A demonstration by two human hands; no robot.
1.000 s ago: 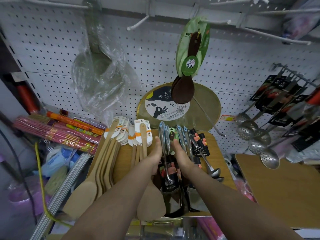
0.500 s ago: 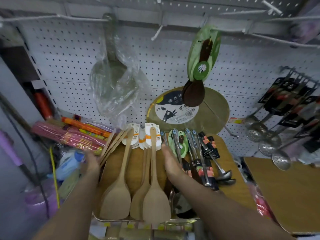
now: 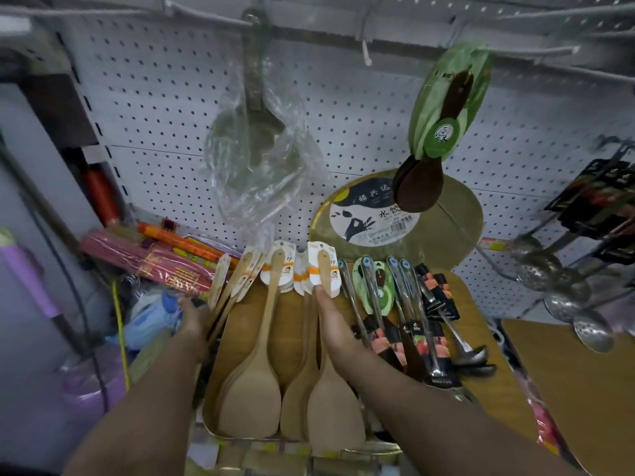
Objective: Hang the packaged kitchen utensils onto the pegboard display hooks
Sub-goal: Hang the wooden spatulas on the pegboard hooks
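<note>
Several wooden spatulas (image 3: 264, 341) with white card labels lie on a wooden board (image 3: 481, 324) below the white pegboard (image 3: 343, 115). My left hand (image 3: 192, 321) grips a bundle of these spatulas (image 3: 230, 286) at the board's left edge, tipped up on edge. My right hand (image 3: 331, 326) lies with straight fingers along the right side of the spatula stack, its fingertip at a white label (image 3: 321, 269). Packaged metal ladles (image 3: 405, 321) lie just right of that hand. An empty white hook (image 3: 366, 49) sticks out above.
A ladle in a clear plastic bag (image 3: 254, 139) and dark spoons in green packaging (image 3: 443, 108) hang on the pegboard. A round board (image 3: 457, 221) leans behind. Slotted skimmers (image 3: 563, 297) hang at the right. Red incense bundles (image 3: 147, 259) and clutter lie on the left.
My left hand moved from the middle out to the left edge and took the side bundle of spatulas. My right hand shifted from the ladles onto the spatula stack.
</note>
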